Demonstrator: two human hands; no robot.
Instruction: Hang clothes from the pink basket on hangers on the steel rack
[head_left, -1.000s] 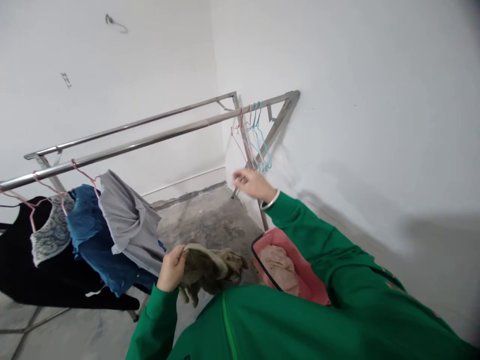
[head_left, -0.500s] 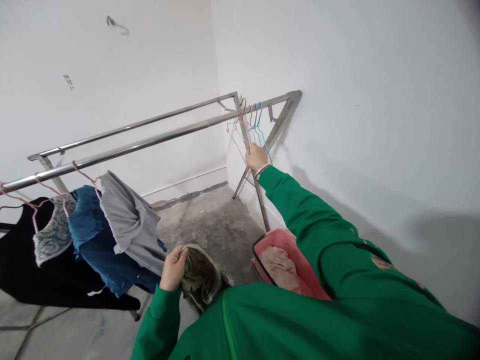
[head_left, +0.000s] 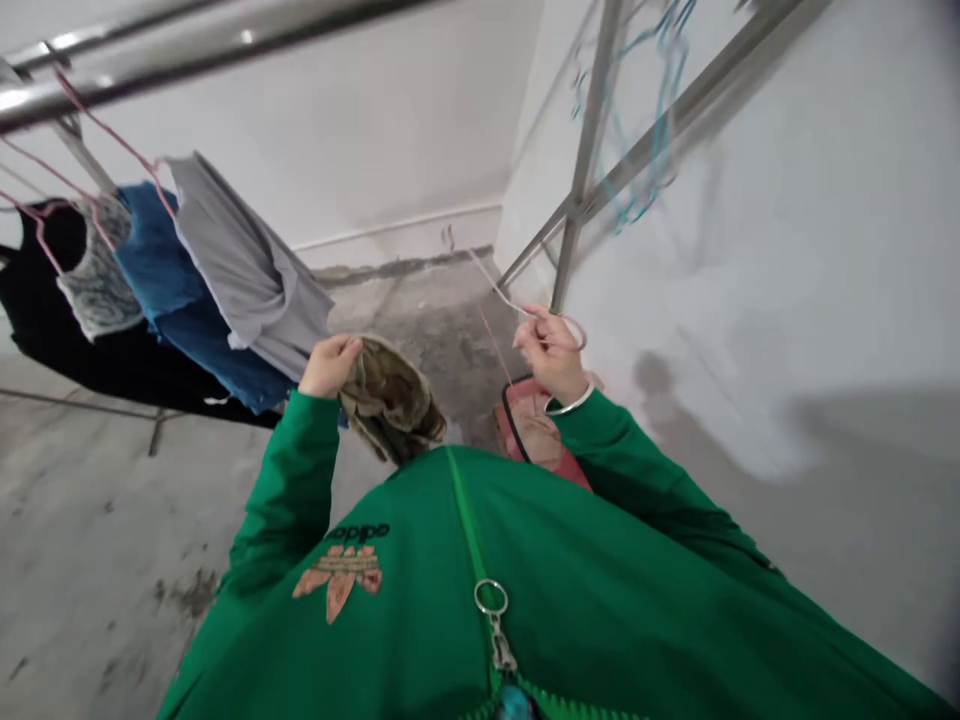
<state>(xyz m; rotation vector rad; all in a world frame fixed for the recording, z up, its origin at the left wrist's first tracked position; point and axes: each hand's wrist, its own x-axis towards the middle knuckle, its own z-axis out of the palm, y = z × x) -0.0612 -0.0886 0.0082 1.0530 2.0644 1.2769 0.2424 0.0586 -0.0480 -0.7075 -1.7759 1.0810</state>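
My left hand (head_left: 328,366) is closed on the edge of a camouflage-patterned garment (head_left: 390,395), which hangs bunched in front of my chest. In my right hand (head_left: 553,355) is a thin pink clothes hanger (head_left: 493,283), gripped near its hook. The hook curls out past my fingers, and the hanger's frame reaches away to the left, apart from the garment. Left of my left hand, a grey garment (head_left: 244,270) hangs from the metal rail (head_left: 225,55) on a pink hanger.
Blue (head_left: 176,300) and black clothes (head_left: 45,320) hang farther left. A pink basket (head_left: 517,415) with pale cloth inside stands on the concrete floor (head_left: 105,520) below my right hand. Blue hangers (head_left: 660,130) hang at the rack's right end, beside its crossed legs (head_left: 577,200) and the white wall.
My right hand has come down and back from the rail, bringing a pink hanger with it. The left hand still grips the camouflage garment. My view has tilted downward.
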